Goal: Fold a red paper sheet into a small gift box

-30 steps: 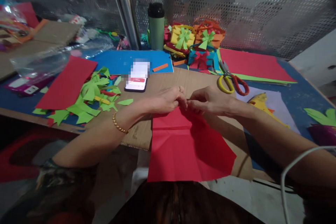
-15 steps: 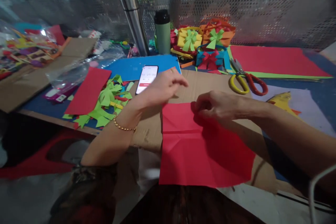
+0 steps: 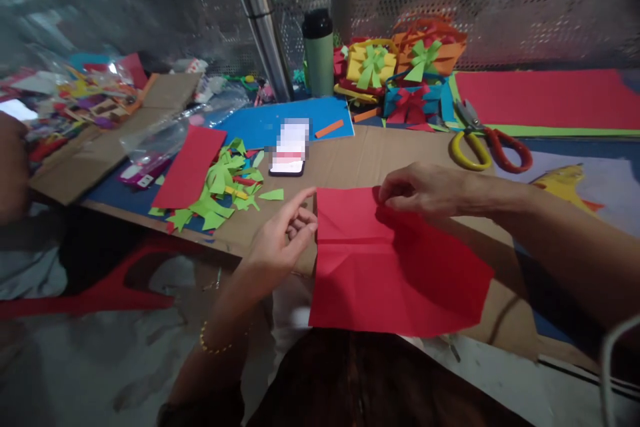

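Observation:
A sheet of red paper (image 3: 357, 287) with fold creases across it lies on the cardboard, its lower part reaching over the front edge. My right hand (image 3: 415, 190) is closed at the sheet's top edge, thumb and fingers pinched on the paper. At the left edge of the sheet is my left hand (image 3: 285, 233); its index finger points along the top left corner, the thumb stands apart and the other fingers curl loosely. Whether its fingertips touch the paper I cannot tell. Shade from my right arm covers the sheet's right half.
Scissors (image 3: 473, 147) lie right of the cardboard (image 3: 420, 143). Green paper scraps (image 3: 220, 183) and a red piece (image 3: 190, 170) are at left. Behind stand a phone (image 3: 290, 147), a steel flask (image 3: 265, 33), a green bottle (image 3: 319, 60) and paper baskets (image 3: 373, 67). Someone's arm (image 3: 13, 170) shows far left.
My left hand has moved down from above the sheet, near the phone, to its left edge. The right hand stays on the top edge. An orange strip on the blue sheet is now uncovered.

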Action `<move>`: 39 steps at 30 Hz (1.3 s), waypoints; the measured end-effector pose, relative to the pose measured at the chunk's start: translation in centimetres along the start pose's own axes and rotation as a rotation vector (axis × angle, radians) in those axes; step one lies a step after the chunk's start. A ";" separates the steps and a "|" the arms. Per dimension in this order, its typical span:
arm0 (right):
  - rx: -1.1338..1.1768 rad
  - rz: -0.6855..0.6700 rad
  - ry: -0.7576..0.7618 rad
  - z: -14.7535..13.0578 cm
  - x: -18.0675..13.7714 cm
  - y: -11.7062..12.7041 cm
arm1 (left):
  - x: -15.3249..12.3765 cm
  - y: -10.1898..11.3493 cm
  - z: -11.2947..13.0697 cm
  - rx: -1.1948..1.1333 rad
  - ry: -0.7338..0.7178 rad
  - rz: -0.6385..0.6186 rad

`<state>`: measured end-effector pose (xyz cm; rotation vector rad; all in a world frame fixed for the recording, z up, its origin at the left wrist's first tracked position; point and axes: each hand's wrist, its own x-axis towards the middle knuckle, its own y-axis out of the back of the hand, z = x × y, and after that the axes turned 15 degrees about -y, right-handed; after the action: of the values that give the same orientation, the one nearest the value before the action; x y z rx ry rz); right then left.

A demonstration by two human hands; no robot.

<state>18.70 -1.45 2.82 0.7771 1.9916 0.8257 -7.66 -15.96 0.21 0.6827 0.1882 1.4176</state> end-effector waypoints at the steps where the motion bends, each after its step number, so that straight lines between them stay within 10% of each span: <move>1: -0.003 -0.003 0.007 0.0 0.0 0.0 | 0.1 -0.2 0.2 -0.034 0.016 -0.011; 39: 0.003 0.034 0.086 0.0 0.0 -0.4 | 0.7 -2.9 1.6 -0.417 0.207 0.034</move>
<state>18.66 -1.72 2.50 0.7909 2.0607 0.8886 -4.29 -15.80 0.17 0.1974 0.0382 1.4998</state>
